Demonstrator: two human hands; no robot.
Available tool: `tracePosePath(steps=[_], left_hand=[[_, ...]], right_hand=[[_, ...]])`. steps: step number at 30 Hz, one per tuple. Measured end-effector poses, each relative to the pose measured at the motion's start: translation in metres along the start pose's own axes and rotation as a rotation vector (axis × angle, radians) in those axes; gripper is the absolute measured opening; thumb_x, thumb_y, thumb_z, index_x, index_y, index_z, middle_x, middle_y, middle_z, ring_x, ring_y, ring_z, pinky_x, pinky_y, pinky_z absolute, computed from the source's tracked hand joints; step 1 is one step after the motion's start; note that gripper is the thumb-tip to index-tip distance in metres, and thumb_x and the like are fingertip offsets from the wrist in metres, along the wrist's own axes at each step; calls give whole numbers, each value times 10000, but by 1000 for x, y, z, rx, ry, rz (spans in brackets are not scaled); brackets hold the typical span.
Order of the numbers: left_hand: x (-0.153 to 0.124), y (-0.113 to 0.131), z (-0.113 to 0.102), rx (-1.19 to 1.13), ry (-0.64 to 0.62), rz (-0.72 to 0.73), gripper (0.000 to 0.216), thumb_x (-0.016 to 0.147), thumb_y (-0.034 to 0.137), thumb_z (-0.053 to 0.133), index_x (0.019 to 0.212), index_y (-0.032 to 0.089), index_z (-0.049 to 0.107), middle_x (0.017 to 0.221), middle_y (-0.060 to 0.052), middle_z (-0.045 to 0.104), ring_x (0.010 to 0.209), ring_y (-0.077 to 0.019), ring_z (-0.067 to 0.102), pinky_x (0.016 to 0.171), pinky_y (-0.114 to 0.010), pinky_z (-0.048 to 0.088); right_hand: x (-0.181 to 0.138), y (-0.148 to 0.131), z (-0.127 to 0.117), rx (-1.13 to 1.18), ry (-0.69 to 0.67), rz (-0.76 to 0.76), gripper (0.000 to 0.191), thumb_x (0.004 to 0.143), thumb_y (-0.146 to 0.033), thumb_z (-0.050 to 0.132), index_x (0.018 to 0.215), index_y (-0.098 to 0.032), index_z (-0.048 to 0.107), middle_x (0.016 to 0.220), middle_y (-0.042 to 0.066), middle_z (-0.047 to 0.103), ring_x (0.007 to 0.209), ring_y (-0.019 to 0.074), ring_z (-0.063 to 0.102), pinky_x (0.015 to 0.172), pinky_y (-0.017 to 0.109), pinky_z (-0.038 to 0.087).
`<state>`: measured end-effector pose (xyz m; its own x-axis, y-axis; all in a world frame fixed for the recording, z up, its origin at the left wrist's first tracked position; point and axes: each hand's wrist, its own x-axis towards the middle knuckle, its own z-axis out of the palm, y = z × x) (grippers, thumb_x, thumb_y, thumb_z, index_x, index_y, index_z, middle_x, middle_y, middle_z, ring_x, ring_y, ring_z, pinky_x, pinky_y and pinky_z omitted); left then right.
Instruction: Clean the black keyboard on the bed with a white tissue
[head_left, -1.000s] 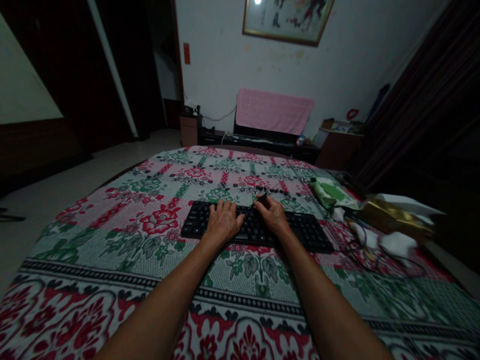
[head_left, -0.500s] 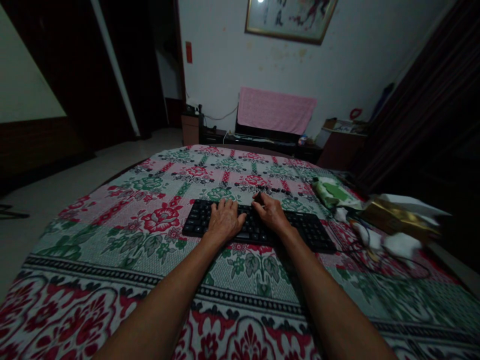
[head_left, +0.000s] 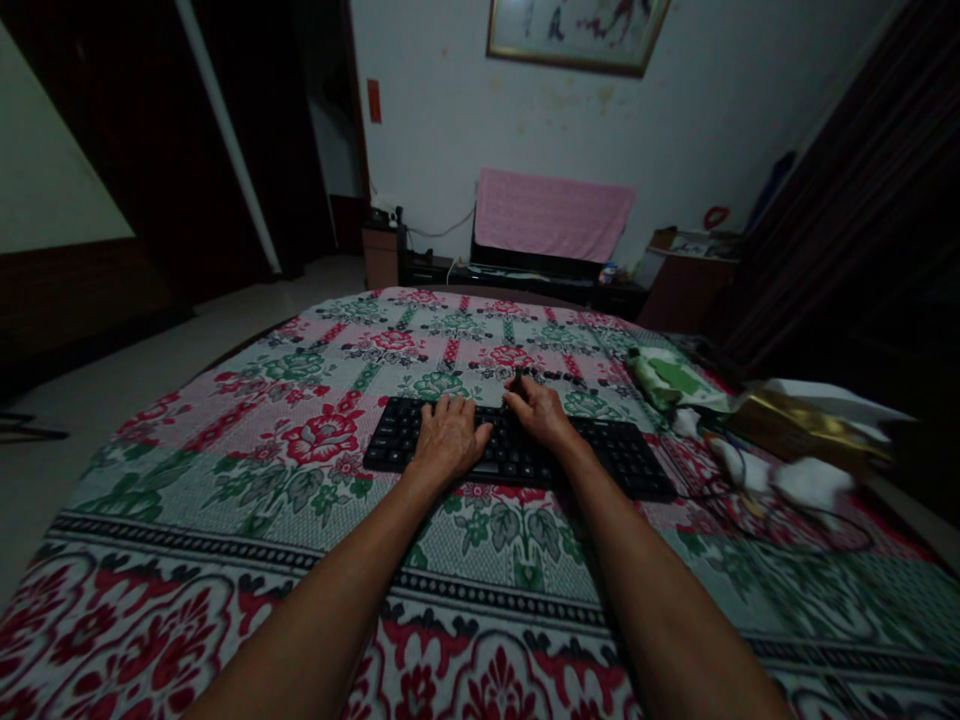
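A black computer keyboard point(head_left: 634, 462) lies on the patterned bedspread in front of me. On its left part rests my left hand point(head_left: 448, 438), palm down, fingers spread over the keys. My right hand point(head_left: 538, 412) is above the middle of the keyboard. Its thumb and fingers pinch a small dark tool point(head_left: 517, 382), held upright with its lower end at the keys. What kind of tool it is cannot be made out. Just behind the right hand, several small black pieces point(head_left: 566, 377), which look like keycaps, lie in a row on the cloth.
To the right are a green and white soft pack point(head_left: 671, 382), a gold box point(head_left: 806, 425), crumpled white tissue point(head_left: 814, 482) and a loose black cable point(head_left: 817, 545). Beyond the bedspread point(head_left: 300, 540), a pink towel point(head_left: 555, 212) covers a screen on a low cabinet.
My right hand has shifted slightly, and the dark tool in it now stands more upright, its tip higher. My left hand has stayed on the keys. The view has moved a little.
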<state>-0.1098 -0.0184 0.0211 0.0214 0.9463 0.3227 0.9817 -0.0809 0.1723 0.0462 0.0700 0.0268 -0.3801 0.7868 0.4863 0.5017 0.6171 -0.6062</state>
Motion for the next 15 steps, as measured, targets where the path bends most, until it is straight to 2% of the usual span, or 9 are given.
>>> tracePosePath(steps=[9,15], left_hand=[[0,0,4,18,37,11,417,895,429,424,1200,162,522,1269,-119,547,1206,-300,405,998,-487,302],[1,-3,5,-12,54,15,444,891,426,444,1274,204,481,1265,-97,555,1201,-291,415,982,-486,318]], right_hand=[[7,14,3,182,3,136,213,731,-367,526,845,-198,589,712,17,648,688,177,578,663,295,453],[4,6,1,354,-3,176,268,710,-410,544,851,-182,561,720,14,630,672,161,579,675,290,461]])
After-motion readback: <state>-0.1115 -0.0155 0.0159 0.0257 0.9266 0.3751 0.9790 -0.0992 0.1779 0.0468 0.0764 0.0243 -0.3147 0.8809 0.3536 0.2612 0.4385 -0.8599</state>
